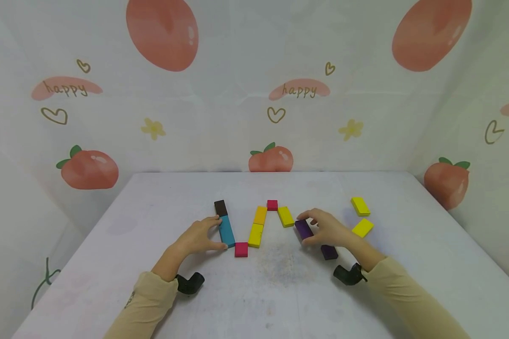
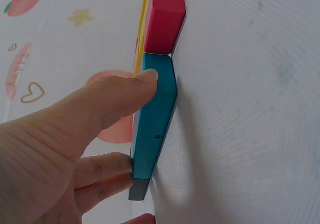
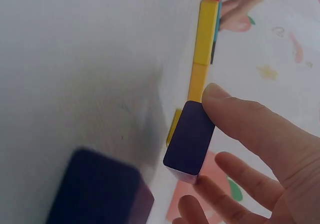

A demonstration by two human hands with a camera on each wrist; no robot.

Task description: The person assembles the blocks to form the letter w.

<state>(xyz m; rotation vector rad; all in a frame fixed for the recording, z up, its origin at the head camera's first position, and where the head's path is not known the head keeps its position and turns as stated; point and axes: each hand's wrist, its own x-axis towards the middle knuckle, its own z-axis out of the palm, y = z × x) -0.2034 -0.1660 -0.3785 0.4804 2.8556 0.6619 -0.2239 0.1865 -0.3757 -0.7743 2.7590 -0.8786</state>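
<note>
Left hand (image 1: pixel 198 236) spread against blue block (image 1: pixel 226 232), wrist-only speck (image 2: pixel 157 137), right hand (image 1: pixel 327 229) seemingly pinching purple block (image 1: pixel 304 230)

"What's beyond the white table (image 1: pixel 275 306)?"

"A pale backdrop (image 1: pixel 233 132) with printed peaches (image 1: pixel 90 172) and 2 yellow flowers (image 1: pixel 153 128), reaching round the right side."

"And on the left?"

"Something thin and green (image 1: pixel 47 278) beside the table's edge; can't tell what."

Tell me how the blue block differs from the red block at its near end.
The blue block is long; the red block is short. In the head view, the blue block lies slanted; the red block, nearly straight. The left hand touches the blue block; no hand touches the red block. Both lie on the table.
</note>
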